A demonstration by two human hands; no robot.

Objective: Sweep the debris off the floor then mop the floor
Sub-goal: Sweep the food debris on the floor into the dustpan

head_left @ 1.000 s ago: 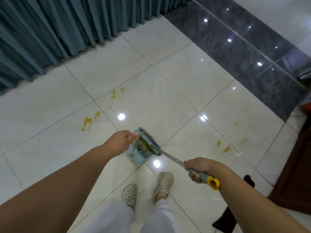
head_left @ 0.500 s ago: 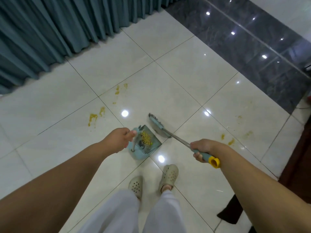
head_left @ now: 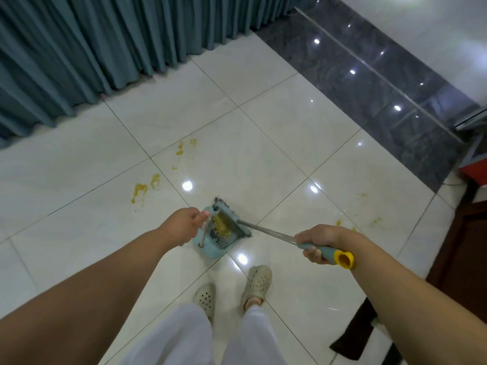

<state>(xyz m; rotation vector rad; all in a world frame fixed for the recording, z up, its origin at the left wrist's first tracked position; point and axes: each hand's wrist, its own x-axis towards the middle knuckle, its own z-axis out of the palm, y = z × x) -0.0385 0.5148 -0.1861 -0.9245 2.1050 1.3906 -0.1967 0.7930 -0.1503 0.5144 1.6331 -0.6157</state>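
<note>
Broom (head_left: 232,223), gripped by right hand (head_left: 320,242), has swung back against the dustpan (head_left: 210,248), whose handle the left hand (head_left: 184,225) clasps; one load is in, yellow debris (head_left: 139,191) remains on the floor.

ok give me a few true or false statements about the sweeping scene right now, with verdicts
1. The left hand grips the upright handle of the dustpan. True.
2. The dustpan is empty. False: yellow debris lies in it.
3. The right hand holds the broom by its teal grip. True.
4. All the white floor tiles are swept clean. False: yellow spills remain on the left, more near the right hand.
5. The person is barefoot. False: they wear perforated clogs.
</note>
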